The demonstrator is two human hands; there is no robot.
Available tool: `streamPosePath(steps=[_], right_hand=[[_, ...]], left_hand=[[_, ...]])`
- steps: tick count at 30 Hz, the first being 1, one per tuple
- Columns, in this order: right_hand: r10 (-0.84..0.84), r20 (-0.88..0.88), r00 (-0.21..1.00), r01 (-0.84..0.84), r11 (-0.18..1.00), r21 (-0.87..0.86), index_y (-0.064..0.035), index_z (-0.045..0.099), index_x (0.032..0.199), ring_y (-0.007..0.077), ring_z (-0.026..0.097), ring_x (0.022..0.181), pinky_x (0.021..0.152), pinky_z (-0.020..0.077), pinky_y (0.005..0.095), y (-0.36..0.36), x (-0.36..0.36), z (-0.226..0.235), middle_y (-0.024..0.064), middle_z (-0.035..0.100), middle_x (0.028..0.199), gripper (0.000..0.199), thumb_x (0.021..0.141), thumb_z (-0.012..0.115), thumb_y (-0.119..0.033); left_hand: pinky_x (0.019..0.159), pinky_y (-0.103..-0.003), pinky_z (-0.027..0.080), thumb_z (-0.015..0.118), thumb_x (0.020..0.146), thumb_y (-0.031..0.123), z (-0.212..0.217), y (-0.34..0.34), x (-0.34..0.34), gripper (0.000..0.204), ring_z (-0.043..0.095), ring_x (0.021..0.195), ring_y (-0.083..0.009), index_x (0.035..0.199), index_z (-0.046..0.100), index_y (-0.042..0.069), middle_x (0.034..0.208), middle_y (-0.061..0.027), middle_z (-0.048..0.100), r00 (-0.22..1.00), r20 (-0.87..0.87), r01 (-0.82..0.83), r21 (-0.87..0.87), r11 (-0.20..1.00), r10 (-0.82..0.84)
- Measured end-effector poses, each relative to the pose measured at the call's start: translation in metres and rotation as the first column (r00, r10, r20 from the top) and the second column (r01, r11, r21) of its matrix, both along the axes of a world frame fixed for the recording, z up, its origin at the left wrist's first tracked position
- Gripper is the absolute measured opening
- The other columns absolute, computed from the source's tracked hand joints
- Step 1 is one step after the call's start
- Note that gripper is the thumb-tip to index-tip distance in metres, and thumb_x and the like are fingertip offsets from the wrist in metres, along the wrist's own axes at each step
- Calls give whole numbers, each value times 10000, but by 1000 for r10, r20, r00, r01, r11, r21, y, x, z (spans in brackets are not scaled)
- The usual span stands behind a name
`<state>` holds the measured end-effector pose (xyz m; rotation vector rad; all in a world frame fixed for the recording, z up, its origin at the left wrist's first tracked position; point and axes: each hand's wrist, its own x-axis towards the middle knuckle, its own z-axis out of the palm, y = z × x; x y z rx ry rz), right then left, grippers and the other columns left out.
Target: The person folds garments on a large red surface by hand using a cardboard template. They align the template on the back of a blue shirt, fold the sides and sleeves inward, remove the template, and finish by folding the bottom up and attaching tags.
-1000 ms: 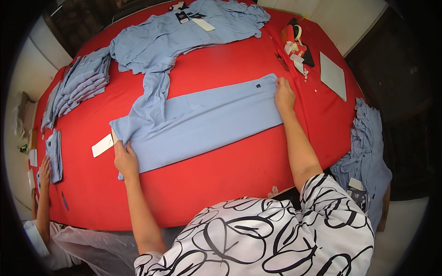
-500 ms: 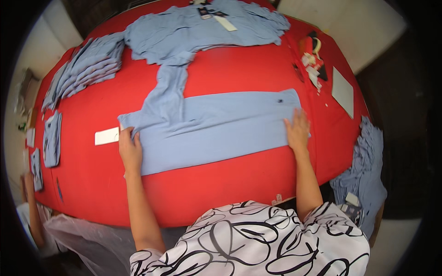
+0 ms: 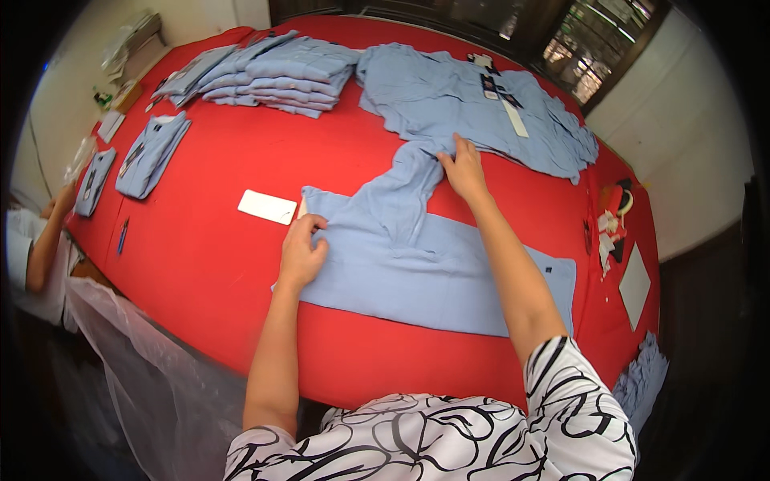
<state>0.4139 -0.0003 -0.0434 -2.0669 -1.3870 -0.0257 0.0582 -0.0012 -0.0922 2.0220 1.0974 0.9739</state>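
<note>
A light blue shirt lies folded into a long strip in front of me, one sleeve sticking out toward the far side. At the strip's left end my left hand rests on the cloth, fingers bent, thumb apart. My right hand is at the far end of that sleeve, thumb and fingers spread, touching its edge. Just left of the shirt is a white card tag. Beyond the sleeve a heap of unfolded blue shirts carries dark tags and a white card.
Stacked folded shirts sit at the far left; two smaller folded bundles, one a blue bundle, lie nearer. A pen, a white board and scraps with a tape roll are on the red table. Another person's arm shows left.
My right hand has left the shirt's right end and reached across to the sleeve's far end. My left hand stays at the left end. The view has turned and shifted.
</note>
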Motion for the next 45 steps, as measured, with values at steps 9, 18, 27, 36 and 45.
streamPosePath(steps=[9, 18, 27, 36, 45], right_hand=[[443, -356, 823, -389, 896, 216, 42, 635, 1081, 203, 627, 809, 742, 488, 286, -2, -51, 133, 129, 672, 964, 374, 866, 688, -259], [208, -125, 970, -224, 966, -130, -58, 687, 1016, 269, 506, 1151, 927, 456, 350, -258, -37, 5, 104, 564, 1191, 234, 812, 596, 13], [58, -207, 977, -52, 998, 36, -61, 642, 1158, 278, 505, 1117, 908, 446, 366, -255, -83, -16, 120, 570, 1231, 288, 888, 648, -162], [-294, 0, 956, 294, 956, -6, -90, 612, 1241, 351, 474, 1195, 1024, 393, 444, -313, -6, -31, 151, 523, 1315, 387, 883, 663, -227], [-776, 185, 603, 785, 536, -311, -39, 543, 1319, 383, 533, 1142, 969, 441, 461, -394, 53, -34, 208, 571, 1236, 679, 810, 733, -446]], left_hand=[[793, -374, 483, 572, 844, 13, 3, -10, -5, 84, 559, 909, -254, 858, 638, 62, 943, -49, 581, 988, -122, -65, 194, 979, 90], [806, -378, 489, 603, 856, 19, -3, -1, 16, 200, 572, 917, -248, 1048, 627, 73, 1007, -51, 615, 996, -15, -86, 25, 996, 87], [874, -338, 484, 609, 851, 7, 1, 0, 8, 294, 568, 978, -214, 1095, 720, 128, 1100, -30, 619, 996, -41, 82, 12, 997, -82], [894, -417, 468, 599, 812, -12, 38, -40, 39, 289, 549, 1030, -308, 1067, 707, 67, 1147, -110, 607, 996, -83, 30, 435, 900, 7], [1112, -698, 156, 675, 797, 556, 11, -121, 122, 633, 296, 1410, -409, 1358, 567, 282, 1510, -92, 395, 830, -501, 475, 403, 782, -246]])
